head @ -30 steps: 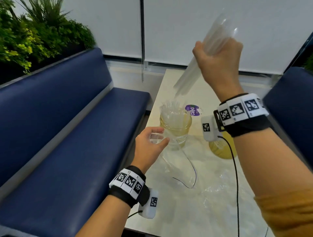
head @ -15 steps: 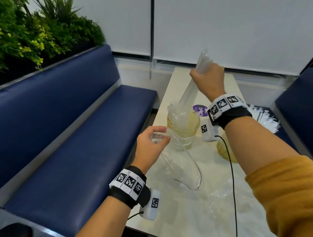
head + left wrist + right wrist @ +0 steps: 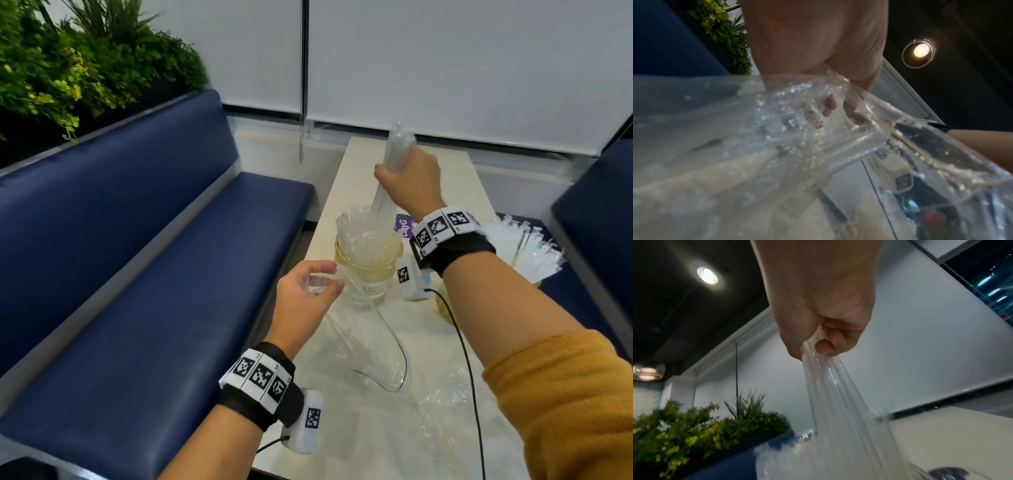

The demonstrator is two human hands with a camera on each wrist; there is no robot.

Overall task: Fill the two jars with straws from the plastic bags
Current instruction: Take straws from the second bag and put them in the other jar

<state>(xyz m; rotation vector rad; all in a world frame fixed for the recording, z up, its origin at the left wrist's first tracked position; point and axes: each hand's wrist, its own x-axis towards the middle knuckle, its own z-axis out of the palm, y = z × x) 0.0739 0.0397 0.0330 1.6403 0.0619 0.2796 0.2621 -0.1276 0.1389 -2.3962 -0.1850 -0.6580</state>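
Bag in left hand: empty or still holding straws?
Looks empty. The plastic bag in the left hand hangs limp and see-through; no straws show inside in the head view, and the left wrist view is too blurred to confirm.

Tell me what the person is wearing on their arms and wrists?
Each wrist has a black strap with a white band of black square patterns on top. A small white box with one more pattern hangs under the right wrist, and another white box hangs under the left. A thin black cable runs from each box. The right arm has a mustard-yellow sleeve; the left forearm has none in view.
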